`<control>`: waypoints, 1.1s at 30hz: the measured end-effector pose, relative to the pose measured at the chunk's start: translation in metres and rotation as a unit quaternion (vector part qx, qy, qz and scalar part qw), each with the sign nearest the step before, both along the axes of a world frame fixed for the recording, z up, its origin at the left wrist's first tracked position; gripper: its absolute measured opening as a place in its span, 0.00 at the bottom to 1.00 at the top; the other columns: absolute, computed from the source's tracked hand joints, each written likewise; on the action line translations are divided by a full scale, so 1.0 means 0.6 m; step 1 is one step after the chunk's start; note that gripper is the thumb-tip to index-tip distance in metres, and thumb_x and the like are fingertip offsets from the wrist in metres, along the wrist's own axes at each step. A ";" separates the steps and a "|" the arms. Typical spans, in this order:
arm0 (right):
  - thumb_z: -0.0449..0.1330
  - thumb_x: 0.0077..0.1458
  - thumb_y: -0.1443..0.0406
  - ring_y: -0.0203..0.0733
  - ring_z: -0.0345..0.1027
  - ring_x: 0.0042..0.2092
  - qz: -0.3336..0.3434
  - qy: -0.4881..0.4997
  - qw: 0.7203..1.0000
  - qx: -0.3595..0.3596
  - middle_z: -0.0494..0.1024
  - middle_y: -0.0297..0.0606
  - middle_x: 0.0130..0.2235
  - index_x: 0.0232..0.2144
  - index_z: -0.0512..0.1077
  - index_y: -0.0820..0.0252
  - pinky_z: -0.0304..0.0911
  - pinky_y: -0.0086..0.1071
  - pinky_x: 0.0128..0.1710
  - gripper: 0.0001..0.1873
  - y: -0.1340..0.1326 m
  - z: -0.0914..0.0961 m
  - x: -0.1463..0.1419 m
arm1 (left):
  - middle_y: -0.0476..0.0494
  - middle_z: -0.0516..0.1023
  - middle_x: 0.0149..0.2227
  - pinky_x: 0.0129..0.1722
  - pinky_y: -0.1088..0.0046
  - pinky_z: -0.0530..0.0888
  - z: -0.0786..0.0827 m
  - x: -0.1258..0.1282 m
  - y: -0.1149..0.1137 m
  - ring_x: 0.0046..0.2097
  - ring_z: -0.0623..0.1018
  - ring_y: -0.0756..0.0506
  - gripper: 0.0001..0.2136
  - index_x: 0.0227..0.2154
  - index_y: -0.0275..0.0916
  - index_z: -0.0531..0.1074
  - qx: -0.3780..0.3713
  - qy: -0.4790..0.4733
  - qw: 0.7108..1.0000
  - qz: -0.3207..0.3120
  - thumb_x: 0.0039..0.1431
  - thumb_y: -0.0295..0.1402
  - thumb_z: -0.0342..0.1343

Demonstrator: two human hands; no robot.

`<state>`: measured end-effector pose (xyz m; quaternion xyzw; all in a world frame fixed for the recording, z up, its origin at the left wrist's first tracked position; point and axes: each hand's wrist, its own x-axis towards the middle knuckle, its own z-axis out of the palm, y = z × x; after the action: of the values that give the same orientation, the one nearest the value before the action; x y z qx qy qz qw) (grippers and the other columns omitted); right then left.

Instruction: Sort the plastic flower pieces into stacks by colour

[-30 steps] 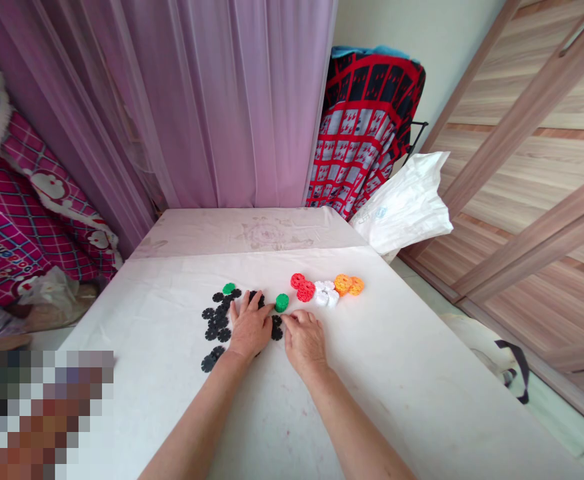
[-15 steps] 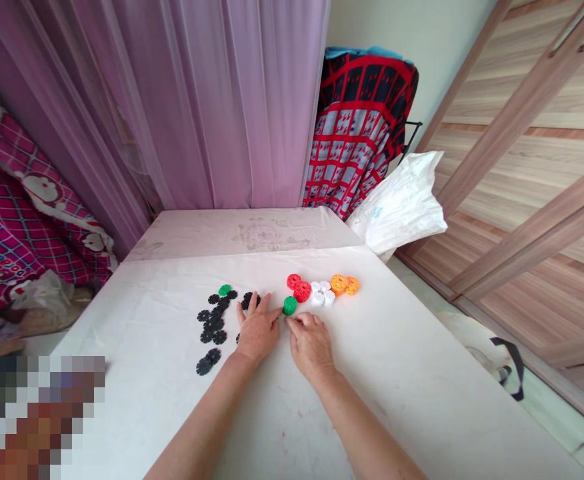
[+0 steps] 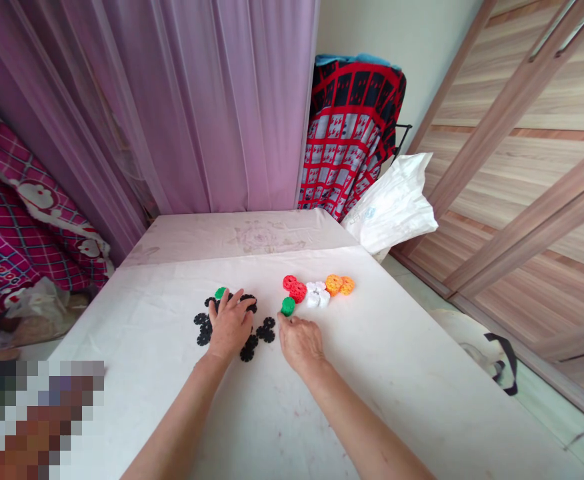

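Note:
My left hand (image 3: 231, 328) lies over a spread of black notched plastic discs (image 3: 203, 329), its fingers spread apart and partly covering them. More black discs (image 3: 266, 331) lie to its right, between my two hands. My right hand (image 3: 302, 341) is curled, with its fingertips at the near edge of a small stack of green discs (image 3: 287, 306). Whether anything is inside the curled fingers is hidden. Beyond that stack sit red discs (image 3: 297, 291), white discs (image 3: 317, 295) and orange discs (image 3: 335, 285) in a row of piles. Another green disc (image 3: 221, 293) lies past my left hand.
The discs lie on a table with a pale cloth (image 3: 372, 373). A white plastic bag (image 3: 392, 203) stands by the far right corner, near a chair draped in red patterned cloth (image 3: 349, 140). A purple curtain (image 3: 232, 107) hangs behind; a wooden wardrobe (image 3: 517, 180) is at right.
My left hand has moved left, away from the green stack and onto the black discs. Black discs it covered before now show between my hands. My right hand stays by the green stack.

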<state>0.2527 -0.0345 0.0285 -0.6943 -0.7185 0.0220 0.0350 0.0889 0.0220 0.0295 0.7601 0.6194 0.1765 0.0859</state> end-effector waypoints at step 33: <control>0.48 0.62 0.74 0.47 0.79 0.40 -0.022 -0.011 0.998 -0.066 0.83 0.49 0.37 0.59 0.66 0.62 0.65 0.36 0.38 0.25 0.029 0.016 0.014 | 0.45 0.69 0.64 0.66 0.43 0.51 -0.043 -0.059 -0.038 0.68 0.59 0.35 0.17 0.48 0.49 0.77 0.043 0.015 0.999 0.006 0.63 0.32 0.47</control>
<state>0.2612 -0.0171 0.0379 -0.7108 -0.7006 0.0604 -0.0184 0.0535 -0.0007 0.0039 0.7619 0.6173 0.1914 0.0428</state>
